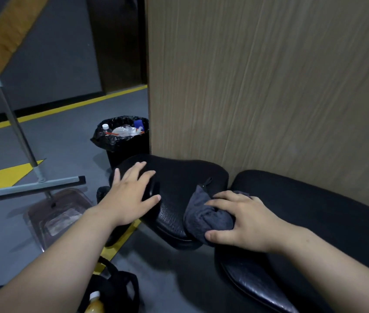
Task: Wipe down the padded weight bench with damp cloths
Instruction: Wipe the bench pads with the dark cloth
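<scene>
The black padded weight bench stands against a wooden wall, made of a seat pad (179, 177) on the left and a long back pad (314, 211) on the right. My left hand (129, 195) lies flat with fingers spread on the left end of the seat pad and holds nothing. My right hand (244, 222) grips a bunched dark grey cloth (204, 218) and presses it on the seat pad's near right edge, beside the gap between the two pads.
A black bin (122, 141) lined with a bag and holding bottles stands behind the seat by the wall corner. A floor squeegee (36, 188) leans at left over a clear plastic tray (57, 213). A black bag (113, 288) with a bottle (94, 303) sits near my feet.
</scene>
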The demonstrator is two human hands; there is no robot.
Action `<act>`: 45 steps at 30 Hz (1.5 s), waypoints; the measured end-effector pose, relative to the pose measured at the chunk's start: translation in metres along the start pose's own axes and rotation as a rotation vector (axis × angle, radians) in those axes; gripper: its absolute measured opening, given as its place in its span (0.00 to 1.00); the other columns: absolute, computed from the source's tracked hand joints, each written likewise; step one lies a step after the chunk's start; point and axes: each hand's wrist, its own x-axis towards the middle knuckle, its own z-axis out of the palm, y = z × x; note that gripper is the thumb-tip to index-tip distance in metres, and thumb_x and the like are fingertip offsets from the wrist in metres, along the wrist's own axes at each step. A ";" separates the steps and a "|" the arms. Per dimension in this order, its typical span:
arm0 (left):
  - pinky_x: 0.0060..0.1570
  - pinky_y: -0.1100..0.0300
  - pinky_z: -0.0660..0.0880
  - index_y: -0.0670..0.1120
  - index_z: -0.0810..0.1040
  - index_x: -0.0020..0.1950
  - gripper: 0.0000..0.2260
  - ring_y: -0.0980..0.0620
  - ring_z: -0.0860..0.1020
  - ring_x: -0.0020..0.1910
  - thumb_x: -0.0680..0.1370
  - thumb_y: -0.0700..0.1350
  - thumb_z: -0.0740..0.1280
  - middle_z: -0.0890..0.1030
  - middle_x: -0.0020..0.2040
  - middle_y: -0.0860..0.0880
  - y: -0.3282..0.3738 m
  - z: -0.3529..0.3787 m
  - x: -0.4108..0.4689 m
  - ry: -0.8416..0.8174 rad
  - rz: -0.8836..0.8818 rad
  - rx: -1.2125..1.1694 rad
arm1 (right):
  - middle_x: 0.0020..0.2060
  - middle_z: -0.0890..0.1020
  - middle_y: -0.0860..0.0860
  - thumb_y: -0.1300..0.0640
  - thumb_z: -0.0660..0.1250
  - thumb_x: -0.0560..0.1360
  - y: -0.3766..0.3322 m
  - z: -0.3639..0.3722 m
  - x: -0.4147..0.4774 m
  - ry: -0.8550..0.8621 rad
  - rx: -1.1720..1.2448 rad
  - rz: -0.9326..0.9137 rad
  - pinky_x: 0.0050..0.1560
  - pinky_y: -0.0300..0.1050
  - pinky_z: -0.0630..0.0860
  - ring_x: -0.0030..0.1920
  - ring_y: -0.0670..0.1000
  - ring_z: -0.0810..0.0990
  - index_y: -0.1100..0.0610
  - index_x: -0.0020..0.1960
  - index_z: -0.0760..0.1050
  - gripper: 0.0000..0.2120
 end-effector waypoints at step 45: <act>0.46 0.59 0.74 0.60 0.76 0.61 0.17 0.55 0.78 0.47 0.73 0.50 0.68 0.80 0.47 0.56 0.192 0.030 0.034 0.018 0.201 -0.358 | 0.56 0.80 0.48 0.31 0.62 0.72 0.060 -0.027 -0.093 0.209 -0.154 0.314 0.53 0.46 0.76 0.57 0.52 0.79 0.46 0.74 0.57 0.37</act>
